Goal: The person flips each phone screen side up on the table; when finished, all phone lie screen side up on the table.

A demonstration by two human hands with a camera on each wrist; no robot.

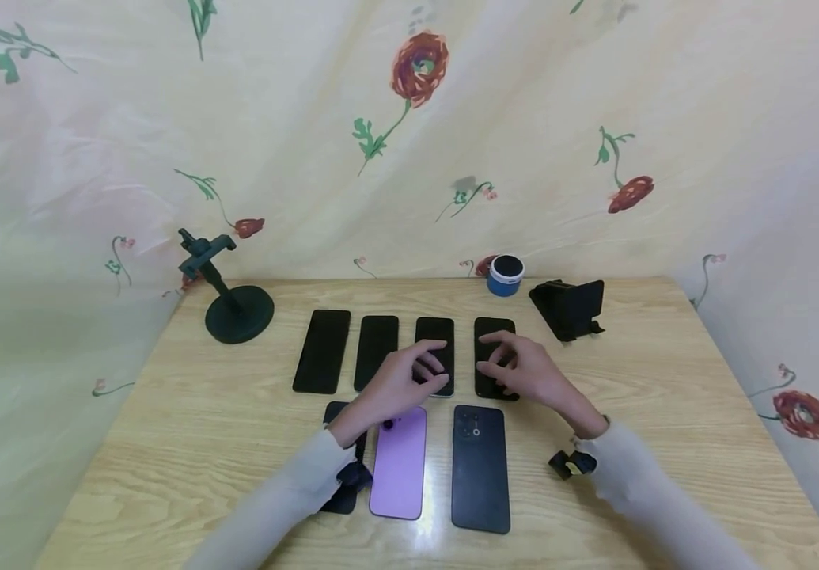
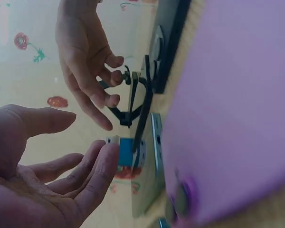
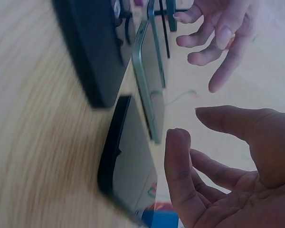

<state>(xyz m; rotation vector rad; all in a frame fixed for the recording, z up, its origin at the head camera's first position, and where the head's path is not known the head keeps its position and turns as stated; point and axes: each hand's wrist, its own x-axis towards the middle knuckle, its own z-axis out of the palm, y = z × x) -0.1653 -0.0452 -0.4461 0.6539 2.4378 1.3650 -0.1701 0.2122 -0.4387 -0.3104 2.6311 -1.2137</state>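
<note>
My left hand (image 1: pixel 405 381) hovers over the back row of phones, nearest a black phone (image 1: pixel 434 328) and the one to its left (image 1: pixel 377 342). Its thumb and fingers are loosely bent with a gap between them, holding nothing. My right hand (image 1: pixel 527 370) is likewise raised, above the rightmost black phone (image 1: pixel 493 325), also without anything in its grasp. In the right wrist view, air shows between the right fingers (image 3: pixel 178 156) and a phone (image 3: pixel 133 164). Below the left wrist lies a purple phone (image 1: pixel 400 471), back up, large in the left wrist view.
Another black phone (image 1: pixel 321 351) ends the back row at left. A dark phone (image 1: pixel 480 475) lies back up in front; one more (image 1: pixel 341 500) is partly under the left wrist. Behind stand a phone stand (image 1: pixel 240 314), a blue-and-white round object (image 1: pixel 505 277) and a folding black stand (image 1: pixel 571 309).
</note>
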